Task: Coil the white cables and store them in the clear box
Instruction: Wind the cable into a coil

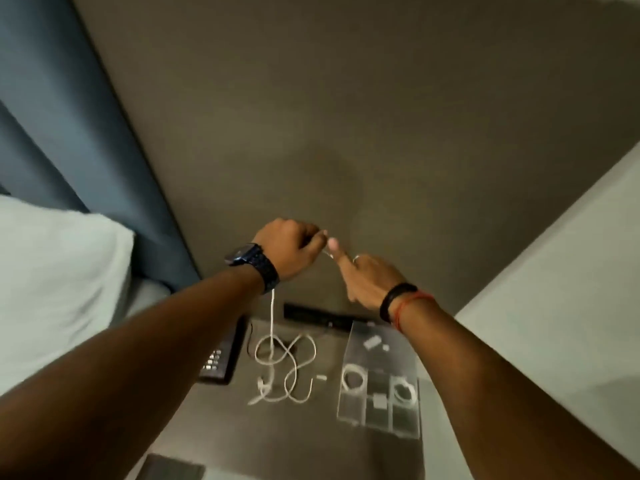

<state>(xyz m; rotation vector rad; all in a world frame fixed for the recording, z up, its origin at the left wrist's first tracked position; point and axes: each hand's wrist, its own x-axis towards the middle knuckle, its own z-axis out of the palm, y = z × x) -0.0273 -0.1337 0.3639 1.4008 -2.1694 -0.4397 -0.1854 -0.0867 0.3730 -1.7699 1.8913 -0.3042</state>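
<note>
Head view, frame centre: left hand (pixel 287 247) pinching cable (pixel 272 317) end, right hand (pixel 367 282) open beside; dangling tail likely to snag loops below, near box (pixel 346 410).

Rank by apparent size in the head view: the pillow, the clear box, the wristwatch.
1. pillow, largest, though it lies nearer the camera.
2. clear box.
3. wristwatch, smallest, even though it is raised closer than the box.

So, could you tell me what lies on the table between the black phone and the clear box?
In the head view, loose white cables lie tangled between the black phone and the clear box.
</note>
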